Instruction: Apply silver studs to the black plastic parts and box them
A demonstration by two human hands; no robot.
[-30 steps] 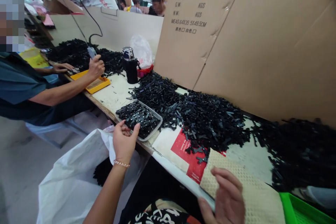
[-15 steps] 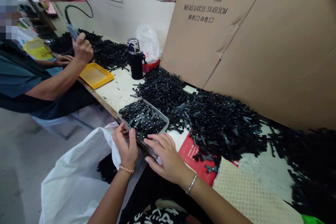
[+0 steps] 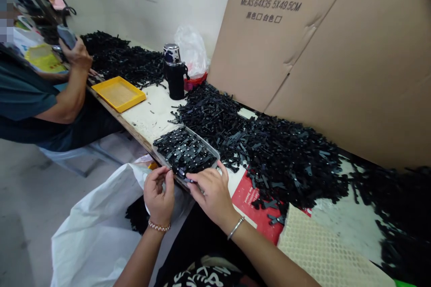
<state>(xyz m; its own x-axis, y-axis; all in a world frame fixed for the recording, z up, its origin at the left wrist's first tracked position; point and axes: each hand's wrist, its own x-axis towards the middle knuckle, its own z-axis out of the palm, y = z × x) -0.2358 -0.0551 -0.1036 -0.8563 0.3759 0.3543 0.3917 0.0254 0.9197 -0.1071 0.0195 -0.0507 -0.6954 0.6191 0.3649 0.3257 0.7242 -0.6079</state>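
A clear plastic tray [image 3: 216, 155] heaped with small black plastic parts [image 3: 183, 150] sits at the near edge of the workbench. My left hand [image 3: 159, 197] is curled round the tray's near left corner, fingers pinched on the rim. My right hand [image 3: 210, 193] grips the near right side, thumb along the front rim and forefinger up the side. A white plastic bag [image 3: 94, 228] hangs open just below the tray and my left hand.
A long pile of loose black parts [image 3: 286, 161] covers the bench up to the cardboard wall [image 3: 336, 63]. A black flask [image 3: 175, 74], a yellow tray [image 3: 117, 93], a red sheet [image 3: 252, 197] and a beige perforated mat [image 3: 323, 251] lie around. A co-worker's hand [image 3: 76, 54] holds a grey tool at left.
My right hand came off the beige mat and across to the tray's near right side. My left hand closed on the near left corner. The co-worker lifted the tool away from the yellow tray.
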